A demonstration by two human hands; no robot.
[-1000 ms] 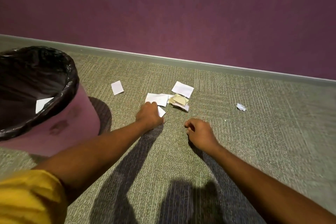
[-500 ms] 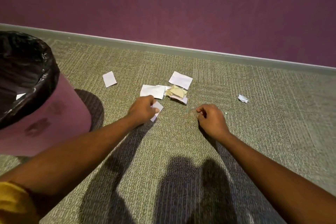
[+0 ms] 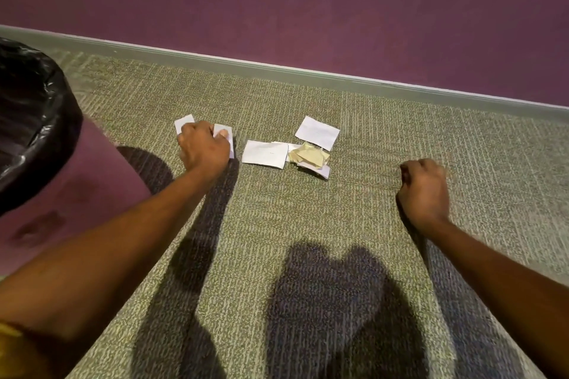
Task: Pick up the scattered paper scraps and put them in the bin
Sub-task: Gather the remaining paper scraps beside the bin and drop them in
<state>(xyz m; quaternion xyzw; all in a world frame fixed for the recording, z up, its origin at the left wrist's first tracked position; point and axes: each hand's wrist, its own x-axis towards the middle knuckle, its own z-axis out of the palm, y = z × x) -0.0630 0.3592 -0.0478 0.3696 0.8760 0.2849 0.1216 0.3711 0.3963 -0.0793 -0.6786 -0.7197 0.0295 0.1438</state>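
Observation:
My left hand (image 3: 203, 149) pinches a small white paper scrap (image 3: 224, 134) low over the carpet. Its knuckles partly cover a second white scrap (image 3: 184, 122) lying flat just behind. To the right on the carpet lie a white rectangle (image 3: 264, 153), a larger white piece (image 3: 317, 132) and a crumpled tan piece (image 3: 309, 155) on more white bits. My right hand (image 3: 424, 186) is curled down on the carpet further right, over the spot where the crumpled white scrap lay; that scrap is hidden under it. The maroon bin (image 3: 92, 184) with a black liner (image 3: 58, 108) stands at the left.
A purple wall (image 3: 308, 9) with a grey skirting board (image 3: 277, 71) runs behind the scraps. Green-grey carpet (image 3: 277, 224) covers the floor, with my shadows on it in front. A yellow sleeve (image 3: 12, 354) shows at bottom left.
My left hand moved left with the small white scrap, over to the scrap nearest the bin. My right hand moved right onto the crumpled white scrap, which no longer shows.

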